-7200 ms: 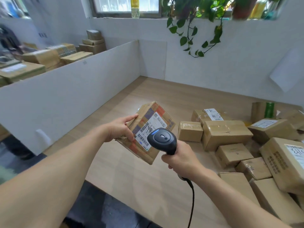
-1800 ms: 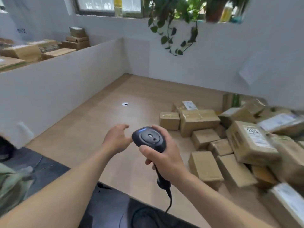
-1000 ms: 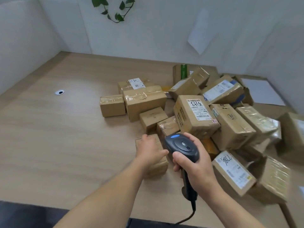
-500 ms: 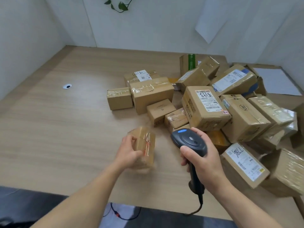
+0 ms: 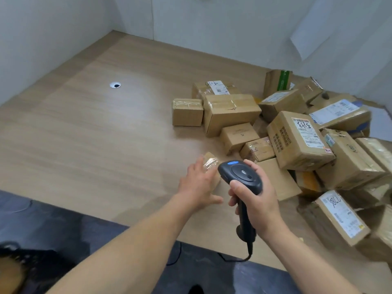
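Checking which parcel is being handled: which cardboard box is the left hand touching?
The small tape-wrapped box lying apart from the pile, under the left hand, beside the barcode scanner.

The small box (image 5: pixel 210 163) is seen as cardboard wrapped in glossy clear tape, the scanner (image 5: pixel 241 177) as matt dark plastic, the table (image 5: pixel 95 134) as smooth pale wood.

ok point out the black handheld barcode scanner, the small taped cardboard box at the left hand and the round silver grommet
black handheld barcode scanner (image 5: pixel 240 175), head view, top of head
small taped cardboard box (image 5: pixel 210 160), head view, taped upper corner
round silver grommet (image 5: pixel 115 85), head view, centre
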The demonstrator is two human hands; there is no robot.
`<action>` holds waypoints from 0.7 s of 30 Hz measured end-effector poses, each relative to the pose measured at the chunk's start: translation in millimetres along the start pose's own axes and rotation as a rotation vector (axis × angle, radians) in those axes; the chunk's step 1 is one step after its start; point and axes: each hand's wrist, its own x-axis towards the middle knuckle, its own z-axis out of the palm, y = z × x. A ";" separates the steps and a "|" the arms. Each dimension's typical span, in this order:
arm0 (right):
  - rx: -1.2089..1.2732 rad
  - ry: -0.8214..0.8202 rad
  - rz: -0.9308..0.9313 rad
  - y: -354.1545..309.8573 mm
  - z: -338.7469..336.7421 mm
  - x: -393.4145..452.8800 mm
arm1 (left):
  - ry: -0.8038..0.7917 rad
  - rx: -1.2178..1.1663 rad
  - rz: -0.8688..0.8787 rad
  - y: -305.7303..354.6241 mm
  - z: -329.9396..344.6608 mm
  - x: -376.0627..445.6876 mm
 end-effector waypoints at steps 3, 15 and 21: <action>0.026 0.064 0.011 1.0 5.3 -4.3 | -0.068 0.110 -0.038 11.2 12.5 4.3; 0.043 0.056 -0.002 -21.3 48.5 -9.2 | -0.229 -0.401 -0.347 -103.3 -79.6 -9.5; -0.025 -0.053 -0.055 -40.6 102.5 -6.3 | -0.017 -0.948 -0.394 -164.5 -139.5 -47.3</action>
